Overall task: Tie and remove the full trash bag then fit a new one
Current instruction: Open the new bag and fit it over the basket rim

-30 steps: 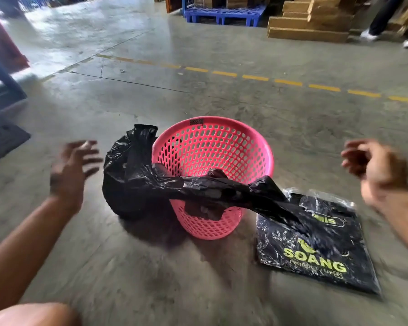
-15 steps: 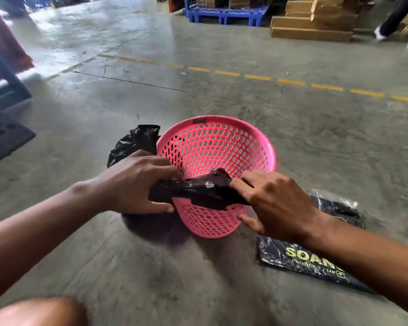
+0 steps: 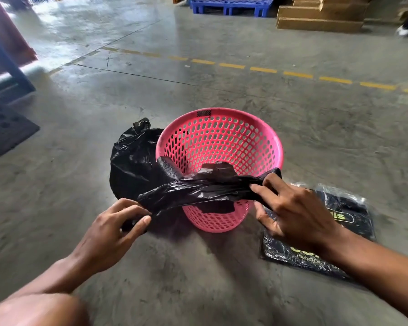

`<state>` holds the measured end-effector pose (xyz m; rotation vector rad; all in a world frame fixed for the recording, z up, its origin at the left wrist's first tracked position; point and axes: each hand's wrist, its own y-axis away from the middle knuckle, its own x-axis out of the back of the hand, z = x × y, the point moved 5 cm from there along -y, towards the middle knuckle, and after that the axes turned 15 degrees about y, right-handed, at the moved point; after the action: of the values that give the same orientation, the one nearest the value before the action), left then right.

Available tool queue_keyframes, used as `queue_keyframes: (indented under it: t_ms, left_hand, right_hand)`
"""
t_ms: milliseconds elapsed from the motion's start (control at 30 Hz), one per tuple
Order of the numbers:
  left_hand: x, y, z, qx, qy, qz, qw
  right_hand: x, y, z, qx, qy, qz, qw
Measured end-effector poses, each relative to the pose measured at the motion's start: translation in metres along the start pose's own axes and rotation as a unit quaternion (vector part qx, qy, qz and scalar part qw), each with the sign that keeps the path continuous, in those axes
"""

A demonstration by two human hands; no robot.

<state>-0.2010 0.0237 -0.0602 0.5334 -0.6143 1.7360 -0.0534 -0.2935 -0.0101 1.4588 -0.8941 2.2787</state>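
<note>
A pink perforated basket (image 3: 224, 140) stands on the concrete floor, with nothing inside it. A tied full black trash bag (image 3: 132, 161) sits on the floor against its left side. A new black bag (image 3: 198, 189), still bunched into a long strip, stretches across the basket's near rim. My left hand (image 3: 118, 229) pinches its left end low by the floor. My right hand (image 3: 290, 210) grips its right end at the basket's right rim.
A flat pack of black bags (image 3: 316, 257) with yellow lettering lies on the floor to the right, partly under my right arm. A dark perforated mat (image 3: 5, 128) lies at far left. Blue pallets (image 3: 231, 5) and cardboard stacks (image 3: 320, 17) stand far back. My knee (image 3: 35, 309) shows at bottom left.
Both hands went from empty and spread wide to closing on the bunched new bag over the basket rim. They have now pulled apart, stretching the bag.
</note>
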Motion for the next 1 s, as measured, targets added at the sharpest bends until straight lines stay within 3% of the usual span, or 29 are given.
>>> queue_keyframes:
  t_ms: [133,267,467,633,767,1000]
  left_hand:
    - [0.003,-0.018,0.015,-0.003,-0.108,0.009,0.994]
    - [0.015,-0.034,0.041,-0.017,-0.244,0.088,0.966]
    - [0.014,-0.050,0.024,0.024,-0.324,0.041,0.945]
    - [0.011,-0.049,0.022,0.033,-0.293,0.055,0.954]
    - [0.012,-0.061,0.015,0.075,-0.222,0.049,0.971]
    - [0.018,-0.126,0.005,0.016,-0.068,0.007,0.998]
  right_hand:
    - [-0.008,0.000,0.010,-0.044,-0.036,-0.021,0.998]
    - [-0.013,0.000,0.022,-0.069,0.002,-0.026,0.997]
    - [-0.015,0.004,0.042,-0.129,0.048,-0.044,0.990]
    - [-0.032,0.010,0.061,-0.134,0.055,-0.133,0.980]
    - [-0.046,0.006,0.071,-0.128,0.009,-0.152,0.980]
    - [-0.081,-0.022,0.104,-0.164,-0.289,-0.150,0.931]
